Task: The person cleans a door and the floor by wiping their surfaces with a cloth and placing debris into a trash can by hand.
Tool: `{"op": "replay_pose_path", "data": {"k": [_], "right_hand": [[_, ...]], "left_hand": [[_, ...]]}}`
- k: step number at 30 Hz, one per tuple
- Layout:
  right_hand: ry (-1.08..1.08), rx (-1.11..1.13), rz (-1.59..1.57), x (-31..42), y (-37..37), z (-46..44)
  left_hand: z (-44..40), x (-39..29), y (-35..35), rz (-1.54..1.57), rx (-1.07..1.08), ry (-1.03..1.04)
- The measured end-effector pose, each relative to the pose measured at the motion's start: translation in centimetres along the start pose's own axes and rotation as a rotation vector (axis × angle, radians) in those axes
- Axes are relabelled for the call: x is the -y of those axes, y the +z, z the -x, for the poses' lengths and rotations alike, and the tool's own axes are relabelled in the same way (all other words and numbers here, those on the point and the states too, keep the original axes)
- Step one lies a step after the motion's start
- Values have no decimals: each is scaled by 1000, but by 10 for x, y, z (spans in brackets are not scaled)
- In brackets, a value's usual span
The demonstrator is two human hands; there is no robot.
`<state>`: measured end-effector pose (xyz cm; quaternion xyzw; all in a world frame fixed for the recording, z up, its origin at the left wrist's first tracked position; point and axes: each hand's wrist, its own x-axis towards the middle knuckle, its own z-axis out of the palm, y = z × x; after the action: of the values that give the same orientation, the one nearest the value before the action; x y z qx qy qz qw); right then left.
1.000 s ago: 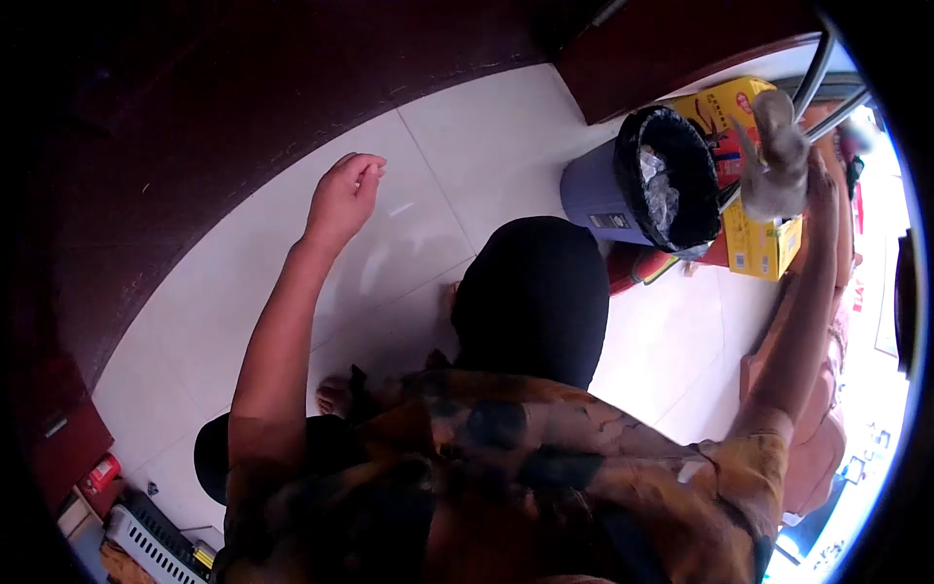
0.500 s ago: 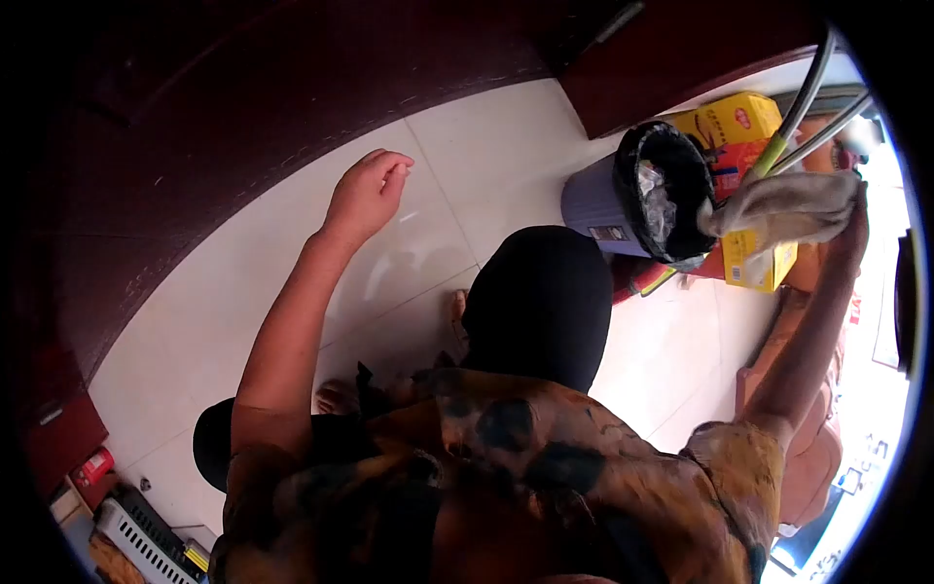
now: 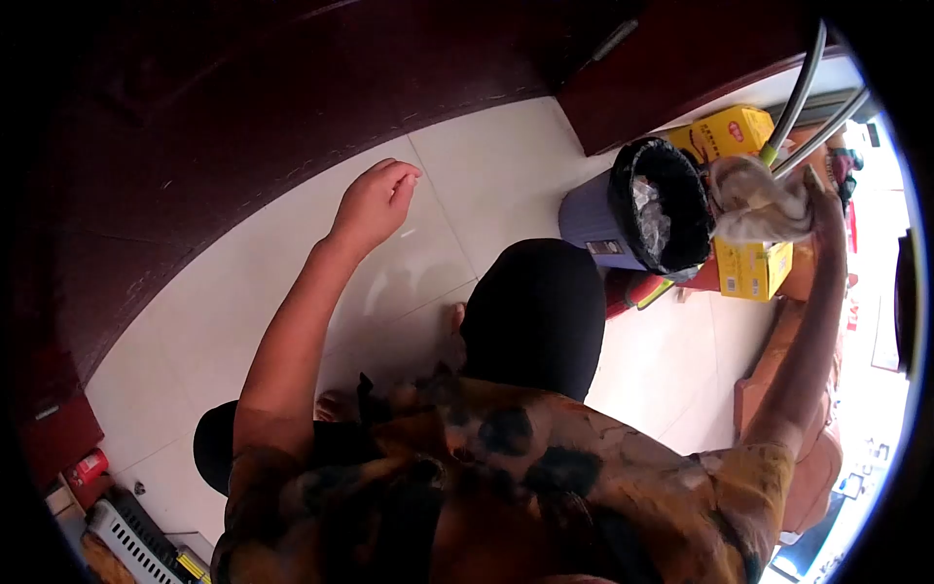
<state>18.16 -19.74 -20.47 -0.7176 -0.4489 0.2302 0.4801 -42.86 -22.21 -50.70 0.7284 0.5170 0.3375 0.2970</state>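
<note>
On the right, my right hand (image 3: 826, 202) grips a crumpled grey-beige cloth (image 3: 764, 202), held at arm's length. The cloth hangs beside the rim of a purple-grey trash bin (image 3: 587, 216) lined with a black bag (image 3: 688, 185); whether the two touch I cannot tell. Clear crumpled plastic (image 3: 652, 216) lies inside the bin. My left hand (image 3: 375, 204) hovers over the pale floor with its fingers curled in and nothing visible in them.
Yellow boxes (image 3: 744, 128) stand behind the bin, near grey metal tubes (image 3: 804, 92). A dark red cabinet (image 3: 292, 88) curves along the far side. White tiles (image 3: 506, 170) cover the floor. At lower left sits a white slotted basket (image 3: 131, 550).
My right hand has moved slightly left and down, and the cloth is now more bunched up beside the bin. My left hand has barely shifted.
</note>
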Motion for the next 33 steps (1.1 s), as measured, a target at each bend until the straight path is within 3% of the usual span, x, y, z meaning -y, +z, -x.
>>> {"op": "replay_pose_path", "data": {"k": [1, 3, 5, 9, 11, 12, 13, 14, 15, 16, 17, 19, 22, 23, 26, 28, 29, 31, 33], "right_hand": [[-5, -73, 31, 4, 0, 2], [-56, 193, -378, 19, -13, 17], [-68, 75, -426, 33, 8, 35], [24, 15, -203, 42, 11, 39], [-40, -1, -75, 48, 20, 46], [-71, -12, -12, 51, 25, 50], [-83, -34, 48, 65, 44, 78], [-93, -57, 108, 70, 52, 91], [-184, -34, 221, 63, 40, 83], [-277, -21, 332, 56, 28, 74], [-265, 39, 233, 57, 23, 79], [-174, 115, -46, 59, 17, 91], [-256, 84, -55, 44, 1, 98], [-307, 47, -23, 35, -6, 98], [-468, -105, 91, 6, -27, 93], [-572, -235, 162, -10, -40, 85], [-626, -309, 203, -18, -46, 82], [-703, -470, 292, -30, -61, 74], [-770, -614, 380, -41, -71, 68]], "left_hand": [[1, 1, 1, -1, 0, -3], [0, 2, 3, 3, -5, -10], [-1, -1, 4, 59, 12, -36], [-23, -28, 17, 265, 27, -8], [-64, -81, 24, 248, 13, 125], [-90, -111, 33, 275, -18, 300], [-108, -162, 38, 365, 18, 315], [-126, -202, 51, 295, -2, 465], [-138, -236, 72, 316, -117, 598], [-148, -271, 81, 365, -76, 674], [-154, -291, 106, 325, -114, 703], [-159, -318, 127, 219, -13, 614], [-187, -315, 138, 331, 401, 401], [-196, -312, 140, 366, 175, 465], [-210, -341, 97, 552, 217, 208], [-217, -365, 98, 486, 84, 389], [-213, -378, 104, 499, -250, 559], [-215, -384, 117, 182, -357, 769], [-223, -375, 140, -422, 104, 769]]}}
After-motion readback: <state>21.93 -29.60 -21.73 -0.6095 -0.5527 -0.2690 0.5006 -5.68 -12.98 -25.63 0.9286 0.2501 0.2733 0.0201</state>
